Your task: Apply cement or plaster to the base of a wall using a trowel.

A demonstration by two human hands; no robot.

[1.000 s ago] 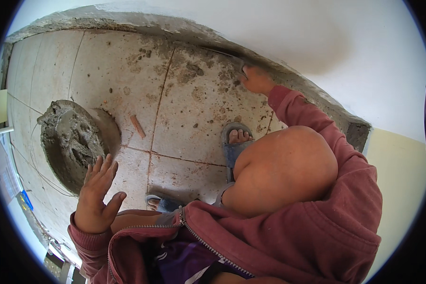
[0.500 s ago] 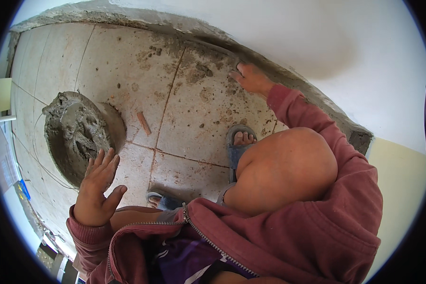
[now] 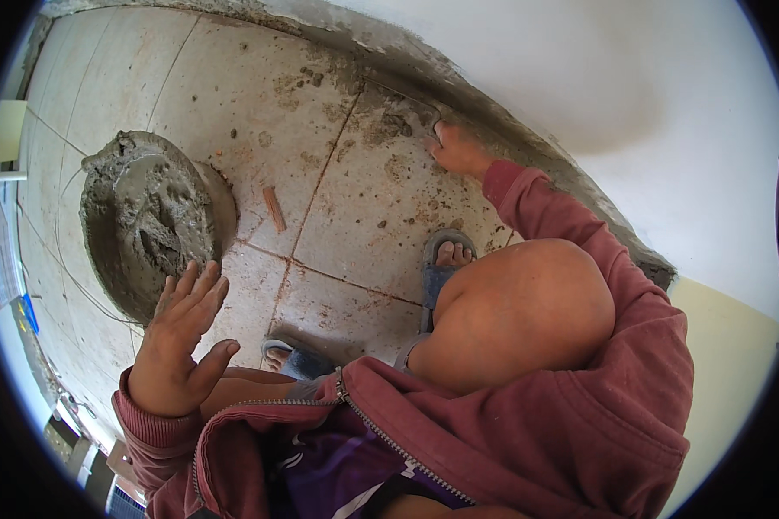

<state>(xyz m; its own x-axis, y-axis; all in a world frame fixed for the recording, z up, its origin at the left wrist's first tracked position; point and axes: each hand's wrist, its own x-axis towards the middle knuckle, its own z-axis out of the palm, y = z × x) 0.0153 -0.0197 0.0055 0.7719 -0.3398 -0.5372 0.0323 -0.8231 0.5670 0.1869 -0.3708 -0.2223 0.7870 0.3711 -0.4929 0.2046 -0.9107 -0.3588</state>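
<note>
My right hand (image 3: pixel 461 150) reaches to the foot of the wall, its fingers closed round the handle of a trowel. Only a thin, mortar-grey edge of the trowel (image 3: pixel 407 95) shows, low against the strip of rough mortar (image 3: pixel 485 112) where wall meets floor. My left hand (image 3: pixel 182 333) is raised at the lower left, palm down and fingers spread, holding nothing. Just beyond its fingertips is a round container (image 3: pixel 222 203), tilted in view and heaped with wet grey mortar (image 3: pixel 160 203). Whether the fingertips touch its rim I cannot tell.
Large pale floor tiles (image 3: pixel 346 242) carry mortar splashes and crumbs. A reddish-brown broken piece (image 3: pixel 274 208) lies between the container and the wall. A thin wire (image 3: pixel 65 251) curls left of the container. My sandalled foot (image 3: pixel 448 255) is planted near my right arm.
My right hand and the trowel have shifted slightly right and down along the wall base. The view has tilted a little; my left hand stays raised and spread.
</note>
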